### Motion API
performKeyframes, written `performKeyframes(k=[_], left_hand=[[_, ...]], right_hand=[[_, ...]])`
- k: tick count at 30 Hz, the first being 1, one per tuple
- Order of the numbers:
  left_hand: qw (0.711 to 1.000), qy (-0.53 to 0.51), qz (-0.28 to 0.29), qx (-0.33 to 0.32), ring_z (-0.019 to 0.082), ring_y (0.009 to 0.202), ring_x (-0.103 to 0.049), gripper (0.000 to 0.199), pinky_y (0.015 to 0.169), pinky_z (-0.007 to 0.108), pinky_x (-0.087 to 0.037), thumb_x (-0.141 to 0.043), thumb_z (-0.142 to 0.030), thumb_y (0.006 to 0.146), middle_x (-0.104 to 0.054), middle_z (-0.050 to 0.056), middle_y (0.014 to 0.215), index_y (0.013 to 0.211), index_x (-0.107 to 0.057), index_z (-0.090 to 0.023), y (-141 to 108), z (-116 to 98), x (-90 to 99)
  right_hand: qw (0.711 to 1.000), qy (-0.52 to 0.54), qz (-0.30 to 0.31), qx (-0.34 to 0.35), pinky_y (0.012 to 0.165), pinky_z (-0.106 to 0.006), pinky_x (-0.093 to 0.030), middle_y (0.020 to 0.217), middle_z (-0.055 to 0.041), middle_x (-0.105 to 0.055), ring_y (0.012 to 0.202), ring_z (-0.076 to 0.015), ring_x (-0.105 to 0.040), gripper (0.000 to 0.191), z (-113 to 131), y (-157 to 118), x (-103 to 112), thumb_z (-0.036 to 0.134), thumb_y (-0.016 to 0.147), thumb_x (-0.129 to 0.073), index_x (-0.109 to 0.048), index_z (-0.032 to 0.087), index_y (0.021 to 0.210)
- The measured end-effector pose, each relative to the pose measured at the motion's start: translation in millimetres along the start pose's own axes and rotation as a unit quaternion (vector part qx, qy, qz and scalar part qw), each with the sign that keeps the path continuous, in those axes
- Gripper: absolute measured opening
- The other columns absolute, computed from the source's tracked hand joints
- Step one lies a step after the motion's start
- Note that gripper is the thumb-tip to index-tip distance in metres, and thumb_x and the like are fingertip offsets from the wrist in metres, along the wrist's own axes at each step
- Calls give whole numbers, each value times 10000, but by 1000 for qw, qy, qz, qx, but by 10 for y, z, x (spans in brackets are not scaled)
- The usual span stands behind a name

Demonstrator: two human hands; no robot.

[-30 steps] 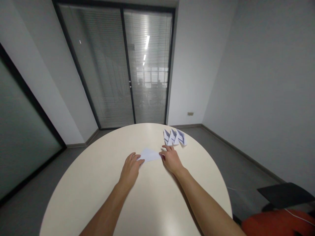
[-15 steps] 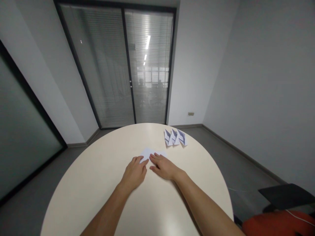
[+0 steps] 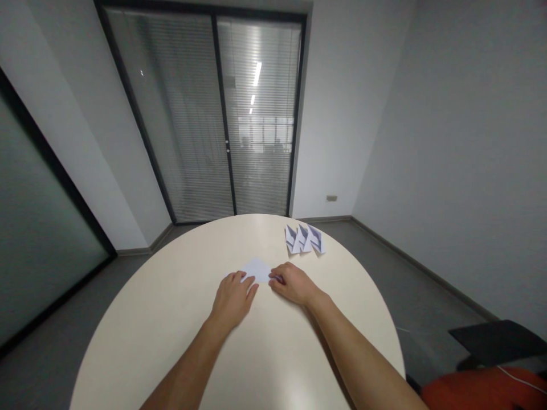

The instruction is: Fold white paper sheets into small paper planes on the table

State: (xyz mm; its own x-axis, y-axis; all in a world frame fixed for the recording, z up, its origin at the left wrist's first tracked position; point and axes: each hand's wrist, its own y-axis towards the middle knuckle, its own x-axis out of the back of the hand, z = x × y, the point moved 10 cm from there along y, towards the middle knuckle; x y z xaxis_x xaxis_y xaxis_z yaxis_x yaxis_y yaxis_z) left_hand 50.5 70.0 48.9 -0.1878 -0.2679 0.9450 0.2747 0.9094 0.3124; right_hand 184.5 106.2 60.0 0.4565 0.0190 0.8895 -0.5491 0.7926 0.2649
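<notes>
While left hand (image 3: 232, 299) lies spread on paper (image 3: 258, 269) | right hand (image 3: 294, 283) — flat before — pinches its edge

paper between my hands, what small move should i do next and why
Probably press the near edge of the white paper flat with the right hand, since its fingers are at the right side while the left hand rests at the left side, seemingly steadying it.
</notes>
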Motion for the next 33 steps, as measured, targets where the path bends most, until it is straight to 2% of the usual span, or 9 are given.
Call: performKeyframes(k=[5, 11, 15, 17, 20, 26, 30, 33], left_hand=[[1000, -2, -3, 14, 291, 1224, -588, 397, 1062, 444, -430, -423, -382, 1035, -665, 148, 1304, 1262, -692, -199, 2, 75, -58], [1000, -8, -4, 12, 302, 1263, -576, 421, 1092, 471, -406, -402, -409, 1039, -644, 155, 1356, 1269, -685, -199, 25, 87, -108], [1000, -23, 6, 1, 302, 1292, -558, 418, 1098, 481, -394, -402, -406, 1041, -630, 154, 1377, 1273, -677, -195, 19, 84, -124], [999, -38, 13, -14, 293, 1316, -541, 406, 1120, 494, -367, -395, -398, 1045, -634, 141, 1377, 1256, -682, -202, 10, 59, -119], [996, -70, 24, -41, 271, 1321, -538, 372, 1130, 483, -353, -399, -382, 1046, -645, 120, 1362, 1192, -695, -210, -3, -5, -102], [992, -110, 25, -60, 259, 1211, -580, 278, 1053, 423, -409, -453, -358, 1020, -675, 117, 1248, 1051, -674, -192, -1, -91, -57], [993, -113, 25, -36, 259, 1109, -596, 243, 971, 395, -437, -509, -359, 988, -697, 101, 1131, 1112, -633, -191, -3, -98, 1], [993, -106, 38, -22, 269, 1124, -586, 295, 978, 399, -429, -543, -363, 962, -709, 104, 1125, 1184, -621, -184, -18, -105, 15]], right_hand=[[998, 50, 33, 25, 756, -276, -438, 856, -61, -767, 815, -207, -641, 267, 98, -8, -30, 332, 850, -646, -808, 216, 1028], [992, 77, 66, 82, 766, -275, -458, 892, -34, -788, 797, -200, -670, 295, 272, -27, -112, 350, 844, -668, -797, 252, 1090], [995, 70, 22, 70, 879, -303, -481, 1053, -69, -776, 989, -229, -678, 293, 159, -14, -122, 280, 886, -616, -769, 221, 1129], [996, 58, -6, 65, 976, -347, -470, 1195, -107, -735, 1145, -259, -634, 333, 71, -11, -117, 279, 907, -605, -730, 194, 1203], [997, 35, -24, 64, 1070, -417, -432, 1332, -163, -661, 1246, -289, -585, 387, -27, -14, -128, 295, 918, -615, -684, 156, 1273], [996, 31, -19, 80, 1090, -435, -418, 1295, -153, -679, 1216, -293, -594, 459, 5, -18, -118, 324, 862, -688, -658, 149, 1285], [997, 42, -21, 56, 1047, -425, -444, 1254, -166, -682, 1194, -304, -593, 549, -11, -4, -100, 363, 804, -745, -652, 135, 1295], [998, 48, -11, 45, 1025, -416, -452, 1226, -170, -683, 1159, -304, -600, 598, -46, -6, -104, 401, 783, -767, -654, 133, 1306]])
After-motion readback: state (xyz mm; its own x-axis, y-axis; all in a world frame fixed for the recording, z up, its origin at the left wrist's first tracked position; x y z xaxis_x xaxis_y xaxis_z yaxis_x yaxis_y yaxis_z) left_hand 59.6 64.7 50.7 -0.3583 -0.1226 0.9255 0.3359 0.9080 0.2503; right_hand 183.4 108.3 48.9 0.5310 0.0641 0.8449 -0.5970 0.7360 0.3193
